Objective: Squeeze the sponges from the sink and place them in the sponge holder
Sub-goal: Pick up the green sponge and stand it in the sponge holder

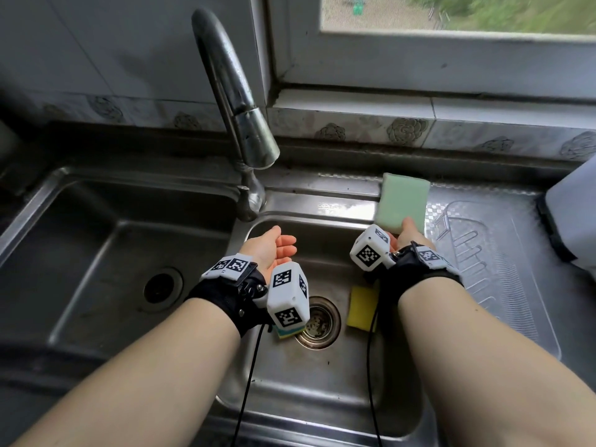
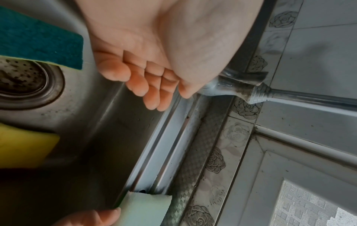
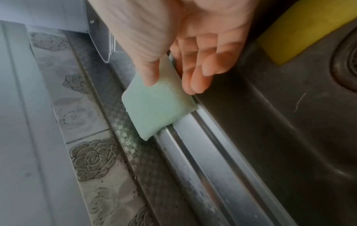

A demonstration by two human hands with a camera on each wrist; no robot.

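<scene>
My right hand [image 1: 408, 235] pinches a pale green sponge [image 1: 401, 203] between thumb and fingers, above the right sink's back right corner; the same sponge [image 3: 156, 107] hangs over the sink's back ledge in the right wrist view. My left hand [image 1: 279, 246] hovers open and empty, palm up, over the right sink basin [image 1: 322, 391], its fingers [image 2: 146, 82] straight. A yellow sponge [image 1: 362, 308] lies on the basin floor right of the drain [image 1: 317, 322]. A yellow sponge with a teal scrub face [image 2: 38, 41] lies left of the drain, mostly hidden under my left wrist camera in the head view.
The faucet [image 1: 240, 108] arches over the divider between the right basin and a larger left basin [image 1: 96, 253]. A clear plastic tray [image 1: 493, 272] lies on the drainboard to the right, beside a white container [image 1: 577, 208]. A tiled ledge and window run behind.
</scene>
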